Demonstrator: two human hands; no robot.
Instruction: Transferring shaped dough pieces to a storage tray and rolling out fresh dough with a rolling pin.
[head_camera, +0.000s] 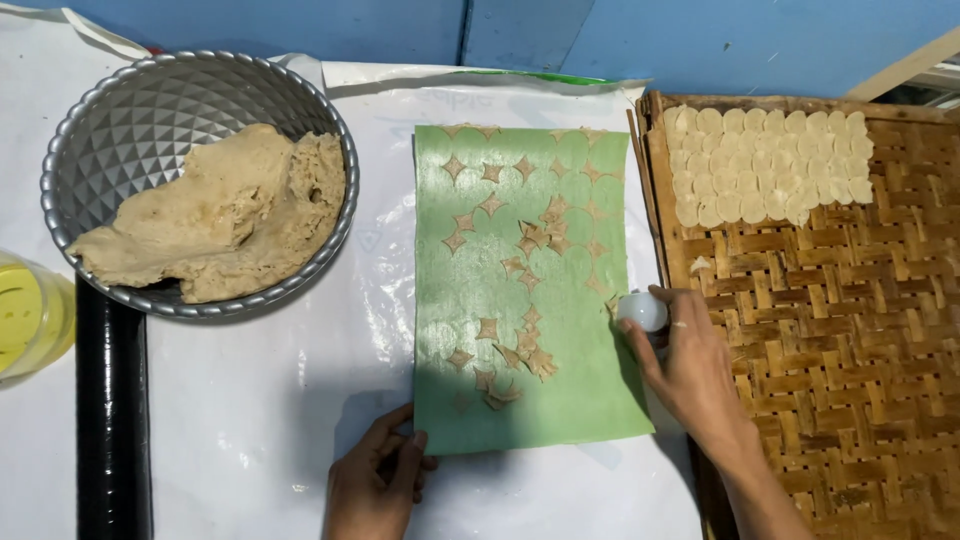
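The right hand (690, 365) grips a small white cutter (641, 311) at the green mat's (520, 390) right edge, beside the woven tray (850, 330). The left hand (375, 480), fingers loosely curled and empty, rests at the mat's lower-left corner. Dough scraps (525, 240) litter the mat.

The mat (525, 290) lies at centre, dough scraps (520, 270) on it. At ten o'clock stands the bowl (110, 140), dough (220, 215) in it. At three o'clock lies the woven tray (840, 330), with cut rounds (768, 165) at its far end. The roller (112, 420) lies at eight o'clock.
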